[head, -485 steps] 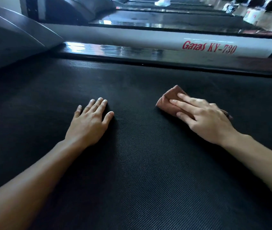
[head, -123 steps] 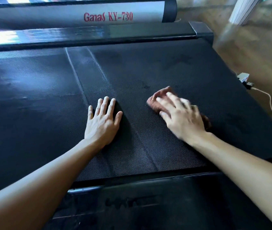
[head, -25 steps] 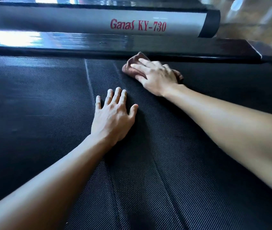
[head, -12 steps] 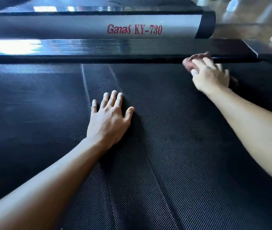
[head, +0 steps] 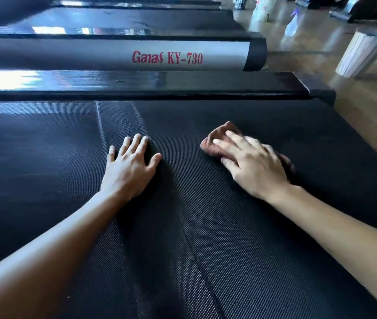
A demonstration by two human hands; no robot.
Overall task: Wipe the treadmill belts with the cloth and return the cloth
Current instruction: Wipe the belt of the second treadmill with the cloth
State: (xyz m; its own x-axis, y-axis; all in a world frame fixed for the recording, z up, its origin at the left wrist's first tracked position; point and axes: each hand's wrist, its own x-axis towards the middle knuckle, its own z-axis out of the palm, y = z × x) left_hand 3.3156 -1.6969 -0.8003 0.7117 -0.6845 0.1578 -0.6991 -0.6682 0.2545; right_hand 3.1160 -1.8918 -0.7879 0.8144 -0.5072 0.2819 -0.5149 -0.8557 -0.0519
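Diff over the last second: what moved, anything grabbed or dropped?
The right hand, pressing the cloth, swept right along the side rail, then pulled back toward the person to mid-belt. Nothing was taken hold of or let go. The left hand stayed flat on the belt, and the cloth stayed under the right hand.

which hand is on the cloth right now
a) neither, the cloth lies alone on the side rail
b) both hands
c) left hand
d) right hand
d: the right hand presses the brown cloth down on the treadmill belt with fairly straight fingers, while the left hand lies flat on the bare belt beside it, apart from the cloth.
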